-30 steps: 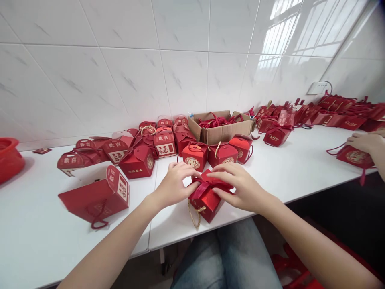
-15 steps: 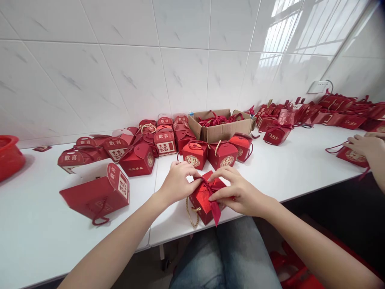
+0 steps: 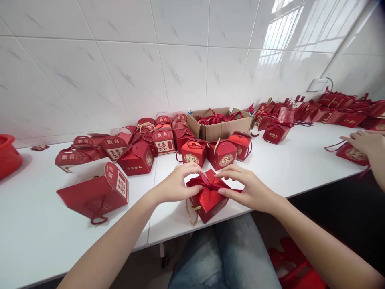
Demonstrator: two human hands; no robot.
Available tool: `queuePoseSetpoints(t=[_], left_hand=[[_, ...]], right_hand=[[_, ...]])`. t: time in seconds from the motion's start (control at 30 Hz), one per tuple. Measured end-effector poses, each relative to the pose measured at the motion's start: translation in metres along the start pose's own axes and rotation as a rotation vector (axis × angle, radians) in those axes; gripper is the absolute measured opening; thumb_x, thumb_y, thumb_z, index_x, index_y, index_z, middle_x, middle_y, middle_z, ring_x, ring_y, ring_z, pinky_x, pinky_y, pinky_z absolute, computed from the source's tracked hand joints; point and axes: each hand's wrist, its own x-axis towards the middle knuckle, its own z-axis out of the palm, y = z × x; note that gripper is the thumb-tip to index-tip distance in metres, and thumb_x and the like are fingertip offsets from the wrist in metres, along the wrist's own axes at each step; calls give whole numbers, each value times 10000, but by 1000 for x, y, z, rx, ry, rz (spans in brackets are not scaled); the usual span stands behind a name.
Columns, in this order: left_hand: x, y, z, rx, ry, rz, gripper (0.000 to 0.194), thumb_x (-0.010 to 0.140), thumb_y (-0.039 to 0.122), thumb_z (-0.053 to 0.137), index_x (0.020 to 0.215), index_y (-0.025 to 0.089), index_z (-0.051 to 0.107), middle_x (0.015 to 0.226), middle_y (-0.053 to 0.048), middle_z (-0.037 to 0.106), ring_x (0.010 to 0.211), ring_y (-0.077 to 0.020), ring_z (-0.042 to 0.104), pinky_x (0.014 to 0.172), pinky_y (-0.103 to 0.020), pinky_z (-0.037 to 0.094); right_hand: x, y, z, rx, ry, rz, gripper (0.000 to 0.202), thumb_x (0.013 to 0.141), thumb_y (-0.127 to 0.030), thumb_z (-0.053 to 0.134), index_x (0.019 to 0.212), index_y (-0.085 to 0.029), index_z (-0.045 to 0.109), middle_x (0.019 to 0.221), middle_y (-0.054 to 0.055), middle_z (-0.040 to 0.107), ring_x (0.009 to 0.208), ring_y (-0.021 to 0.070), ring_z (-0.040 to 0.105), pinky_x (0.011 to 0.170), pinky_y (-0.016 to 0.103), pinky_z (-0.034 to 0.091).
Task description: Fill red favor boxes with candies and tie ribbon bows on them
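In front of me at the table edge sits a small red gift box (image 3: pixel 207 206), its top crossed by a dark red satin ribbon (image 3: pixel 212 185) knotted in the middle. My left hand (image 3: pixel 176 184) curls over the left side with thumb and fingers on the ribbon. From the right, my right hand (image 3: pixel 251 188) has its thumb and fingers on the ribbon's other side. Fingers partly hide the ribbon's loops and ends. A gold rope handle (image 3: pixel 191 212) hangs from the box's left side.
Behind stand several red boxes (image 3: pixel 222 154) and a cardboard carton (image 3: pixel 224 130) of red ribbons. An open-topped red box (image 3: pixel 93 196) lies left, near a red plastic basin (image 3: pixel 9 156). At far right, another person's hand (image 3: pixel 367 144) rests by a red box (image 3: pixel 350 154).
The ribbon tail that hung over the box front now lies out to the right. My hands have spread slightly apart, and the ribbon stretches sideways across the top.
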Motion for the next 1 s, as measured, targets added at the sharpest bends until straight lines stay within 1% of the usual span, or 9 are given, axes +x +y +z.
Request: queuePoseSetpoints(t=[0.1, 0.23, 0.33, 0.43, 0.57, 0.67, 0.73, 0.87, 1.0], left_hand=[[2, 2, 11, 62, 37, 3, 105, 746, 158, 641, 838, 204, 664, 909, -39, 656, 888, -189, 604, 859, -333, 465], [4, 3, 17, 139, 53, -32, 42, 765, 201, 643, 792, 200, 674, 846, -34, 659, 849, -191, 597, 802, -325, 459], [4, 3, 17, 134, 74, -39, 62, 775, 250, 653, 776, 199, 688, 809, -35, 662, 815, -189, 589, 770, -321, 460], [3, 2, 19, 97, 108, -42, 62, 778, 243, 656, 773, 200, 700, 795, -35, 670, 813, -186, 591, 762, -314, 463], [4, 1, 24, 61, 115, -34, 69, 779, 231, 652, 788, 201, 714, 764, -28, 679, 763, -175, 588, 744, -312, 464], [3, 0, 25, 87, 131, -48, 63, 767, 215, 661, 777, 215, 723, 734, -20, 677, 740, -175, 582, 735, -316, 460], [3, 0, 24, 90, 124, -55, 83, 761, 189, 653, 780, 218, 728, 736, -20, 679, 754, -176, 591, 738, -310, 463], [5, 3, 14, 12, -1, -75, 143, 796, 186, 597, 848, 204, 728, 808, -27, 691, 776, -159, 619, 744, -274, 477], [14, 11, 9, 36, -98, -96, 206, 864, 301, 537, 883, 190, 710, 782, -22, 703, 694, -140, 607, 659, -241, 456]], right_hand=[[3, -7, 15, -84, 75, -43, 296, 823, -361, 663, 1063, -189, 647, 979, 97, 638, 875, 198, 608, 787, 352, 523], [8, -10, 35, -112, 244, -100, 111, 865, -240, 589, 920, -187, 669, 856, 77, 650, 778, 180, 605, 694, 323, 519], [8, -10, 41, -68, 321, -72, 91, 858, -187, 572, 882, -194, 659, 820, 64, 652, 742, 169, 603, 669, 306, 517], [7, -9, 40, -50, 331, -67, 94, 854, -174, 575, 879, -198, 663, 817, 63, 649, 735, 166, 600, 665, 304, 518], [6, -10, 37, -98, 349, -167, 124, 850, -160, 588, 884, -214, 696, 871, 73, 637, 793, 176, 572, 684, 321, 511], [3, -10, 35, -146, 302, -247, 145, 852, -153, 591, 897, -225, 708, 926, 83, 623, 836, 185, 551, 713, 346, 512], [0, -8, 34, -167, 269, -258, 155, 859, -161, 589, 919, -232, 712, 929, 83, 610, 836, 184, 541, 714, 347, 514], [-6, -6, 34, -215, 252, -256, 163, 864, -181, 596, 946, -235, 726, 854, 72, 567, 783, 167, 510, 665, 307, 499], [-10, -6, 36, -300, 245, -285, 172, 882, -218, 578, 956, -209, 733, 754, 53, 512, 699, 145, 489, 594, 257, 460]])
